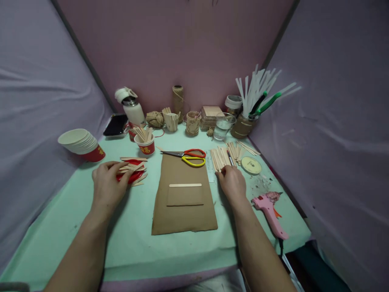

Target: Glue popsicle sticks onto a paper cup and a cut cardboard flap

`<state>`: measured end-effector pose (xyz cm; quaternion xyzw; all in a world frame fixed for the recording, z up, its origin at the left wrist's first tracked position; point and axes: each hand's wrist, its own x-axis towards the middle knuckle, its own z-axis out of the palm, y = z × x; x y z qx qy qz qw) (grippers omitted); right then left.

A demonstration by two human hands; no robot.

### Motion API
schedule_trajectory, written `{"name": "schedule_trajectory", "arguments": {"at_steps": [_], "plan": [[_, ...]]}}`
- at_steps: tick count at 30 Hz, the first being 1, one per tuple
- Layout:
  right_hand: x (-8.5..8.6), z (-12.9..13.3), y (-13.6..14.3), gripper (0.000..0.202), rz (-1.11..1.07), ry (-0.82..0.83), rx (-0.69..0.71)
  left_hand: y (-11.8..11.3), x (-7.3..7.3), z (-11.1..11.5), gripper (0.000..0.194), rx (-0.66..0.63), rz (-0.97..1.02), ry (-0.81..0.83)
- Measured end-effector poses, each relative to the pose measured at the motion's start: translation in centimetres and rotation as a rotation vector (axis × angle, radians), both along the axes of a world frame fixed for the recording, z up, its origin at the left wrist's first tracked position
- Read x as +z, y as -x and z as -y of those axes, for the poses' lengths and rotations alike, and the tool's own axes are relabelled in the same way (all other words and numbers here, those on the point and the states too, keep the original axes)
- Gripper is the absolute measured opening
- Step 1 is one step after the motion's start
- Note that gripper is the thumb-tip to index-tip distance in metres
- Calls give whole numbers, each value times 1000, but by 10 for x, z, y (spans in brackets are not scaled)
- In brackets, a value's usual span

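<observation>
My left hand (110,184) reaches over a red dish (137,175) at the left, its thumb and fingers closed about wooden craft sticks (133,167) lying there. On the right, my right hand (233,183) has its fingers bent together at the near end of a row of craft sticks (219,158), pinching one. Between the hands is a large cardboard sheet (185,221). On it rests a smaller cardboard rectangle (184,197), with a single craft stick (185,185) along its far edge. Scissors (185,155) with red and yellow handles lie across the sheet's far end.
A pink glue gun (272,215) lies right of my right forearm, near a round yellow-green lid (251,165). Stacked paper cups (82,144) lean at the far left. Along the back stand a cup of sticks (146,146), a bottle (133,111), twine (155,119) and a water cup (223,129).
</observation>
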<state>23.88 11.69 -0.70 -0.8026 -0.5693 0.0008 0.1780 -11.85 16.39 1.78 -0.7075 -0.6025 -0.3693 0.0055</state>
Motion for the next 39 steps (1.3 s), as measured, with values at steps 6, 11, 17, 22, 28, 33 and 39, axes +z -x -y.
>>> {"name": "schedule_trajectory", "arguments": {"at_steps": [6, 11, 17, 22, 28, 33, 39], "plan": [[-4, -2, 1, 20, 19, 18, -33, -53, 16, 14, 22, -272, 92, 109], [10, 14, 13, 21, -15, -184, 3, -113, 15, 35, 27, -457, 541, 651], [14, 58, 69, 22, -82, -366, 349, -143, -5, 48, 40, -398, 1312, 979], [1, 68, 97, 22, -82, -380, 391, -134, -10, 50, 35, -276, 1472, 954], [0, 67, 102, 23, -73, -380, 413, -134, -3, 52, 36, -241, 1427, 908], [3, 74, 106, 19, -167, -351, 455, -132, -4, 52, 31, -239, 1329, 867], [15, 93, 60, 16, -255, -385, 371, -115, 0, 39, 30, -169, 1468, 790]]}}
